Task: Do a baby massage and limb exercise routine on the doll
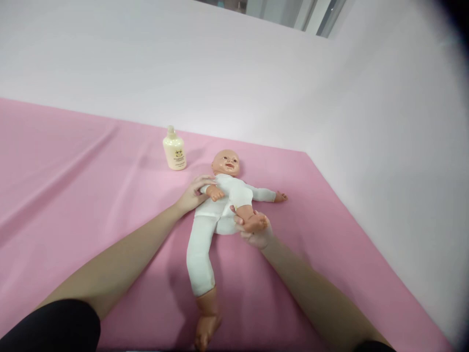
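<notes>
— What colours do you see on the doll [220,205]?
— A white suit, with bare parts in a peach-tan plastic tone.
— And what lies under it?
— A plain pink sheet [73,195], no pattern, running up to a white wall [183,63].
— The bottle [174,149] near the sheet's far edge?
— Pale cream-yellow, with a small dark print on its label.
— The sleeves [54,327]?
— Black.

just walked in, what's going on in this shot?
A person is handling a baby doll that lies face up on a pink sheet. The left hand rests on the doll's arm and chest side; the right hand cups its raised, bent leg by the foot. A cream bottle stands upright beyond the doll's head.
</notes>
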Demonstrator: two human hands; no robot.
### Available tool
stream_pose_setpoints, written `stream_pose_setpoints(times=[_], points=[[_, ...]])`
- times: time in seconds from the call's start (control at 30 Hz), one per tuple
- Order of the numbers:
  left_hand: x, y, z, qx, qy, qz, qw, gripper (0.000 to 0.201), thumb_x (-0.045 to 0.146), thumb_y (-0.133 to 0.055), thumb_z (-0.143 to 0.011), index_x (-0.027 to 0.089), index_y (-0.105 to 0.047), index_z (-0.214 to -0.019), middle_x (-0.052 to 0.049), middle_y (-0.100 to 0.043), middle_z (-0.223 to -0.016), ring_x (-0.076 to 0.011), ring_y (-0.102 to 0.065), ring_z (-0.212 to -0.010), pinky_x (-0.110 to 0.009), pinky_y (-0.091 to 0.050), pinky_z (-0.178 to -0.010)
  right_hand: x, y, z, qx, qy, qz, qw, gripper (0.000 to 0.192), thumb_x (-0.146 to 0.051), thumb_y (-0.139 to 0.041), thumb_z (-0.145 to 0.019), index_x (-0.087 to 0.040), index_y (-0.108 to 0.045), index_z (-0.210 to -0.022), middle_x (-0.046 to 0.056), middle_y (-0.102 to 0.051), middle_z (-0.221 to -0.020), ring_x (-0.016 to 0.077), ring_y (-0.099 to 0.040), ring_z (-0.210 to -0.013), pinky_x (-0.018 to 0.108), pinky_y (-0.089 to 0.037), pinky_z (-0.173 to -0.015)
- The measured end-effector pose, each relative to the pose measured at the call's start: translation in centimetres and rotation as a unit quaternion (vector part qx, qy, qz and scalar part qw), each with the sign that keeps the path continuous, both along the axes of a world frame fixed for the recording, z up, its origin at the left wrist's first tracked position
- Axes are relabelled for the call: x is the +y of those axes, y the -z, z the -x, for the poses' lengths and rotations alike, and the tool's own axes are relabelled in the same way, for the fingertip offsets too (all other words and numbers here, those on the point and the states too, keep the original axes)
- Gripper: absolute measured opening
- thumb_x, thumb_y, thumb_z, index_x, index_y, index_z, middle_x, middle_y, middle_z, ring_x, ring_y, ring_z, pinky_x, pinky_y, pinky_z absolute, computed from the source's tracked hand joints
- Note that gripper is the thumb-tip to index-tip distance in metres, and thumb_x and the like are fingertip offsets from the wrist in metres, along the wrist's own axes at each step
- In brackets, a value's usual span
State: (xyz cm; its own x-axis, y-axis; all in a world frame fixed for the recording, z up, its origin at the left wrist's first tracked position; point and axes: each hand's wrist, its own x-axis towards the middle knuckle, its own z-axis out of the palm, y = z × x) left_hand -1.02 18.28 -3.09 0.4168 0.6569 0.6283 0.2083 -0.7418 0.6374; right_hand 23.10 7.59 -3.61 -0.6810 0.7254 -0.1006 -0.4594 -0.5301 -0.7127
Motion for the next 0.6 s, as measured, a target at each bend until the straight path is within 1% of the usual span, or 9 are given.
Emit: stream_pose_setpoints(times=[0.07, 0.13, 0.2, 0.27, 0.37, 0.43, 0.53, 0.6], points=[[0.1, -0.1, 0.1, 0.009, 0.017, 0.012, 1.0, 0.022, 0.028, -0.062, -0.081, 0.021, -0.067, -0.102, -0.01, -0.059, -0.122, -0.024, -0.053, -0.117, -0.044, -0.038, -0.104, -0.4, -0.6, 0.8, 0.062, 0.039, 0.026, 0.997, 0.058, -0.052, -0.059, -0.072, -0.018, -0.048, -0.118, -0.002, -0.047, -0.077, 0.0077, -0.028, -0.055, 0.019, -0.023, -0.045], [0.2, 0.0, 0.2, 0.013, 0.03, 0.021, 0.999, 0.022, 0.031, -0.062, -0.081, 0.021, -0.068, -0.1, -0.01, -0.059, -0.122, -0.0247, -0.052, -0.117, -0.045, -0.035, -0.106, -0.6, -0.9, 1.1, 0.096, 0.051, 0.046, 0.993, 0.057, -0.048, -0.06, -0.072, -0.015, -0.05, -0.117, -0.002, -0.046, -0.074, 0.0081, -0.028, -0.056, 0.019, -0.023, -0.046], [0.2, 0.2, 0.2, 0.003, 0.027, 0.03, 0.999, 0.025, 0.033, -0.062, -0.081, 0.021, -0.067, -0.102, -0.01, -0.059, -0.121, -0.025, -0.052, -0.117, -0.045, -0.034, -0.106, -0.6, -0.8, 1.0, 0.092, 0.039, 0.049, 0.994, 0.057, -0.048, -0.061, -0.071, -0.017, -0.05, -0.117, -0.003, -0.048, -0.074, 0.0082, -0.03, -0.056, 0.019, -0.023, -0.046], [0.3, 0.6, 0.1, -0.024, 0.004, 0.052, 0.998, 0.031, 0.036, -0.063, -0.08, 0.021, -0.064, -0.108, -0.01, -0.059, -0.119, -0.0248, -0.053, -0.115, -0.044, -0.036, -0.105, -0.4, -0.2, 0.8, 0.082, 0.007, 0.035, 0.996, 0.058, -0.051, -0.064, -0.068, -0.019, -0.052, -0.115, -0.003, -0.05, -0.074, 0.0079, -0.034, -0.055, 0.019, -0.025, -0.046], [0.5, 1.2, -0.1, -0.103, -0.047, 0.124, 0.986, 0.039, 0.038, -0.062, -0.081, 0.02, -0.056, -0.116, -0.008, -0.06, -0.116, -0.0227, -0.054, -0.112, -0.041, -0.041, -0.101, -0.3, 1.2, 0.3, 0.114, -0.087, -0.027, 0.989, 0.059, -0.053, -0.071, -0.063, -0.018, -0.056, -0.108, -0.001, -0.057, -0.072, 0.0083, -0.044, -0.053, 0.021, -0.032, -0.047], [0.9, 1.5, -0.1, -0.18, -0.086, 0.175, 0.964, 0.039, 0.04, -0.061, -0.082, 0.021, -0.054, -0.115, -0.006, -0.061, -0.112, -0.0208, -0.056, -0.107, -0.038, -0.043, -0.099, -0.4, 2.0, 0.2, 0.136, -0.18, -0.064, 0.972, 0.06, -0.049, -0.077, -0.057, -0.017, -0.057, -0.103, 0.001, -0.063, -0.073, 0.0105, -0.053, -0.056, 0.022, -0.04, -0.051], [1.7, 1.9, 0.1, -0.295, -0.149, 0.245, 0.911, 0.033, 0.043, -0.062, -0.081, 0.023, -0.054, -0.106, -0.004, -0.063, -0.106, -0.0196, -0.059, -0.103, -0.036, -0.046, -0.095, -0.6, 2.5, 0.3, 0.123, -0.339, -0.065, 0.93, 0.061, -0.036, -0.086, -0.049, -0.016, -0.056, -0.097, 0.007, -0.07, -0.082, 0.0179, -0.066, -0.069, 0.028, -0.051, -0.062], [2.3, 2.1, 0.3, -0.353, -0.177, 0.281, 0.875, 0.03, 0.042, -0.064, -0.08, 0.025, -0.053, -0.102, -0.004, -0.063, -0.107, -0.0201, -0.058, -0.107, -0.037, -0.046, -0.095, -0.7, 2.5, 0.7, 0.133, -0.421, -0.054, 0.896, 0.059, -0.025, -0.087, -0.05, -0.016, -0.053, -0.098, 0.011, -0.072, -0.09, 0.0227, -0.07, -0.078, 0.033, -0.054, -0.068]])
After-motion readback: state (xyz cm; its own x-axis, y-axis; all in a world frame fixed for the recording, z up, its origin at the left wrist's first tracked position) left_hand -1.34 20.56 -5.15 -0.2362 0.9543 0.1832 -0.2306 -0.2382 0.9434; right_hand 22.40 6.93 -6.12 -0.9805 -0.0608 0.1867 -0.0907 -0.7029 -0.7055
